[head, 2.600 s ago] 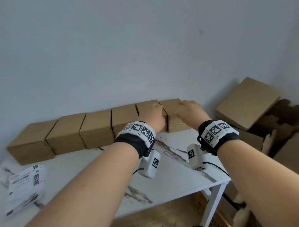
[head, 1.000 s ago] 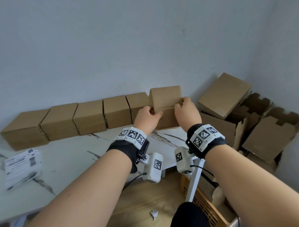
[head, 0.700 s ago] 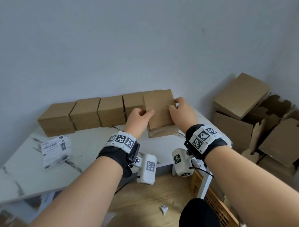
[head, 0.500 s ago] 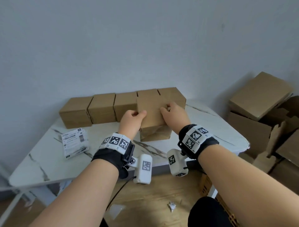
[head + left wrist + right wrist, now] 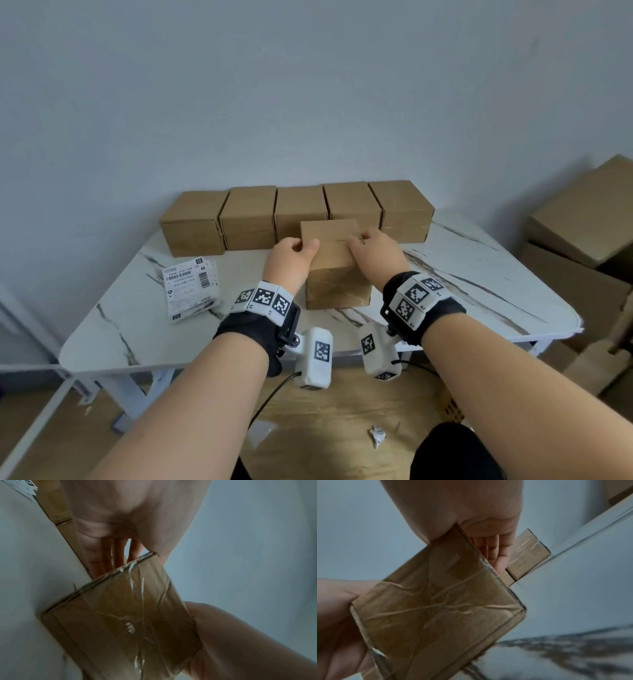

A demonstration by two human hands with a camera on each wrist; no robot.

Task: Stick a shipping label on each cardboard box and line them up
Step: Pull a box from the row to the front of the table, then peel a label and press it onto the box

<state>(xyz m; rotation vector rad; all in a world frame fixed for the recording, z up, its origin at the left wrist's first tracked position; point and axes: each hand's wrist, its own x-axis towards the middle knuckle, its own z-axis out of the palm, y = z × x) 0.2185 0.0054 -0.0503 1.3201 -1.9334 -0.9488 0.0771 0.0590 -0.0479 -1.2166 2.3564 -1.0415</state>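
We grip one box (image 5: 334, 260) with left hand (image 5: 291, 257) and right hand (image 5: 375, 251); five boxes (image 5: 301, 212) lined up, none visibly labelled; labels (image 5: 190, 291) untouched.
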